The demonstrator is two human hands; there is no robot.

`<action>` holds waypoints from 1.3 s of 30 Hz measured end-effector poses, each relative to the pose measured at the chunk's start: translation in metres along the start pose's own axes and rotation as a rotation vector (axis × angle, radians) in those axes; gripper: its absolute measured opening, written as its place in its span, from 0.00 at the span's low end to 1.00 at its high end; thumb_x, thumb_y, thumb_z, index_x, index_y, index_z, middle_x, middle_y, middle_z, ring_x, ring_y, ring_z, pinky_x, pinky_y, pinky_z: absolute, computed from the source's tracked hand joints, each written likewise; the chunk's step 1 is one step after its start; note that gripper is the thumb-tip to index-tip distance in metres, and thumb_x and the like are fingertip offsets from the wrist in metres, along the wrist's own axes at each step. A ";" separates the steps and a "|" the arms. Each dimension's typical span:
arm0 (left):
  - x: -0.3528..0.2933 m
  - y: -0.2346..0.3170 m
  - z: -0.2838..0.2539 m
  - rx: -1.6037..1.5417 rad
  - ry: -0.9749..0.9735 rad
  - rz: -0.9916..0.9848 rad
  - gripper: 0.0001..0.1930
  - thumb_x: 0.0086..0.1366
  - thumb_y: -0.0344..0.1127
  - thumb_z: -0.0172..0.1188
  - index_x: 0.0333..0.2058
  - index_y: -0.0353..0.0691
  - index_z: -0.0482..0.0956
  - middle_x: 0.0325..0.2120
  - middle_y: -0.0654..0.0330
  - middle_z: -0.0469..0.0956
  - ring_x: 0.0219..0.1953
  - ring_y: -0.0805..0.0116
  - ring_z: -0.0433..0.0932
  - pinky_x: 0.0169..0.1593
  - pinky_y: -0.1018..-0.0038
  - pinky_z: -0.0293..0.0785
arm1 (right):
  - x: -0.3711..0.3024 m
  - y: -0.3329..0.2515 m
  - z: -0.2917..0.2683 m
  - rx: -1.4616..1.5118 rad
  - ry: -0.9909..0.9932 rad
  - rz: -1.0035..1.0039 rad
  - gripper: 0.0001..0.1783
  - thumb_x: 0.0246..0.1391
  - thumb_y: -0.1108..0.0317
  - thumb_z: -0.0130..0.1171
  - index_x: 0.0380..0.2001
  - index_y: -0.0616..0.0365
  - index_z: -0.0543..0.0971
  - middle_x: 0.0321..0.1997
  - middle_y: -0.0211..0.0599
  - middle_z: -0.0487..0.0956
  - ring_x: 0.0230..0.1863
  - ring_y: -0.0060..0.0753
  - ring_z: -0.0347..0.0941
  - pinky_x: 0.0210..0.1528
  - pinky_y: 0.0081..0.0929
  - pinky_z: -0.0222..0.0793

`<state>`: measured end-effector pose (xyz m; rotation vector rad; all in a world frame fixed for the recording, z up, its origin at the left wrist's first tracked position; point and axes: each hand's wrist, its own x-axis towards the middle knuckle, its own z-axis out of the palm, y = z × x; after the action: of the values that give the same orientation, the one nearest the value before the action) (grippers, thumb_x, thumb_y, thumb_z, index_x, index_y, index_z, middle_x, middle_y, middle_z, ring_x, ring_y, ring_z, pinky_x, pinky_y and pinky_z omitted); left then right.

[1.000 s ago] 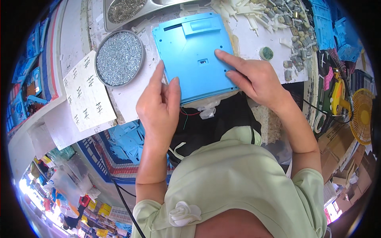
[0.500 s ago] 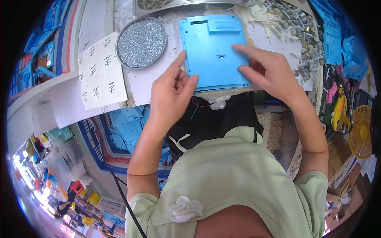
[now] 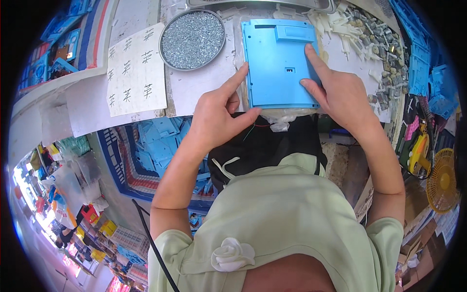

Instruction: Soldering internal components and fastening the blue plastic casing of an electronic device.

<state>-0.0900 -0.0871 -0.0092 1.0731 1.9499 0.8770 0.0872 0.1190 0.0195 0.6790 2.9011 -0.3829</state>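
A flat blue plastic casing, with a raised block near its far right corner and a small slot in its middle, lies near the table's front edge. My left hand is at its left side, index fingertip on the edge and thumb stretched to the near left corner. From the right, my right hand reaches over the casing with index finger and thumb spread on its right part. The other fingers of both hands are partly curled. What lies beneath the casing is mostly hidden.
Left of the casing stands a round dish of small metal pieces, beside a paper with handwriting. White plastic parts and small metal-and-plastic parts are heaped at right. Blue pieces fill a striped bag below the table.
The whole view has shifted, so the table things sit further right. My right index finger has moved farther up the casing, and my left thumb has slid to its near corner.
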 end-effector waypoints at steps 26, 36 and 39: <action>0.033 0.038 0.009 0.590 0.100 0.546 0.27 0.55 0.42 0.70 0.55 0.46 0.80 0.60 0.55 0.74 0.66 0.51 0.67 0.69 0.49 0.53 | 0.044 0.065 0.004 1.196 -0.120 0.312 0.07 0.61 0.71 0.61 0.41 0.59 0.75 0.21 0.28 0.78 0.18 0.16 0.71 0.21 0.16 0.65; 0.040 0.033 0.006 0.517 0.064 0.580 0.26 0.56 0.40 0.69 0.55 0.46 0.80 0.63 0.54 0.73 0.69 0.50 0.66 0.69 0.46 0.56 | 0.065 0.065 -0.018 0.993 -0.305 0.262 0.06 0.60 0.73 0.58 0.35 0.56 0.70 0.20 0.31 0.77 0.19 0.19 0.73 0.20 0.19 0.67; 0.043 0.030 -0.005 0.349 0.048 0.605 0.23 0.57 0.40 0.69 0.52 0.45 0.82 0.59 0.54 0.76 0.67 0.51 0.68 0.68 0.46 0.57 | 0.082 0.060 -0.039 0.629 -0.009 0.067 0.06 0.56 0.74 0.59 0.36 0.56 0.73 0.22 0.32 0.77 0.21 0.23 0.74 0.22 0.22 0.68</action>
<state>-0.0993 -0.0381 0.0063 1.9257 1.8800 0.8865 0.0387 0.2159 0.0286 0.8351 2.7214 -1.3089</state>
